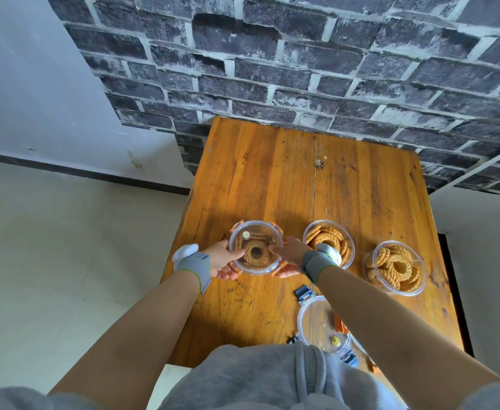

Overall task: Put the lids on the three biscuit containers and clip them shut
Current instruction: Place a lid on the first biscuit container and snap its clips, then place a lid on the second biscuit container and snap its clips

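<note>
Three round clear containers of ring biscuits stand on the wooden table (287, 173). The left container (256, 247) has a clear lid with orange clips on it. My left hand (223, 260) grips its left side and my right hand (290, 255) grips its right side, thumbs resting on the lid. The middle container (330, 238) and the right container (396, 267) stand uncovered. A clear lid with blue clips (321, 327) lies near the table's front edge, partly under my right forearm. Orange clips of another lid (340, 324) show beside it, mostly hidden.
A dark brick-pattern wall (302, 54) rises behind the table. The table's left edge drops to a pale floor (65, 247). My grey clothing (257, 380) covers the table's front edge. Both wrists wear grey bands.
</note>
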`<action>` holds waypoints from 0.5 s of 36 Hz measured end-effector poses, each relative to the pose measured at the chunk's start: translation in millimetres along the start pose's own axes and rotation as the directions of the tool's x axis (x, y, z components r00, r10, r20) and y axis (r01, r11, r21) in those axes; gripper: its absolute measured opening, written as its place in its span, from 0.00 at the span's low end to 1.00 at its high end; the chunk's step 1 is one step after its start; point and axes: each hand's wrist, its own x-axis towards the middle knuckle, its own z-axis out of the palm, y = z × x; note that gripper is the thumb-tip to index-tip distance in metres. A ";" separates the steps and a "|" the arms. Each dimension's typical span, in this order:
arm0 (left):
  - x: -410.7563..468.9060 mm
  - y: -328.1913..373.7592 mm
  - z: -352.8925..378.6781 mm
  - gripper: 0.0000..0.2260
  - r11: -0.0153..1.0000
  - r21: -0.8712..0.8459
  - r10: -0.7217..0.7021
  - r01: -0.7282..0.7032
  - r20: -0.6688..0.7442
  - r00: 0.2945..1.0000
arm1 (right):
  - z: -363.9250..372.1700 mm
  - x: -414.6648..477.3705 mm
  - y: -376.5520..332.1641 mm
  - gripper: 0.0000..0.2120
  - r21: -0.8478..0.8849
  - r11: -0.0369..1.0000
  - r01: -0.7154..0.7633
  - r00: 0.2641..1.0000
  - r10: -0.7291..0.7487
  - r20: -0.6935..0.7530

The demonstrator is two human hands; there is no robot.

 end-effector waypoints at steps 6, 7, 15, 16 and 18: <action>2.5 -0.4 -1.2 0.12 1.000 -0.021 0.014 -0.014 0.016 1.000 | -2.2 6.2 1.9 0.23 0.025 1.000 -0.007 1.000 0.006 0.030; 2.2 -0.3 -1.2 0.12 1.000 -0.025 0.016 -0.016 0.019 1.000 | -2.7 6.6 2.1 0.24 0.025 1.000 -0.005 0.999 0.005 0.034; -2.8 -2.2 3.0 0.13 0.999 -0.029 0.037 -0.039 -0.048 0.998 | -0.2 1.4 6.3 0.22 0.016 0.999 0.046 0.999 -0.046 -0.014; -3.9 -4.0 5.1 0.13 0.999 -0.030 0.042 -0.045 -0.077 0.996 | 0.9 -0.8 9.1 0.21 0.031 0.998 0.056 0.998 -0.055 -0.039; -9.3 -8.3 12.5 0.15 0.998 -0.035 0.052 -0.059 -0.162 0.985 | 2.0 -5.7 19.1 0.22 0.048 0.996 0.074 0.995 -0.070 -0.073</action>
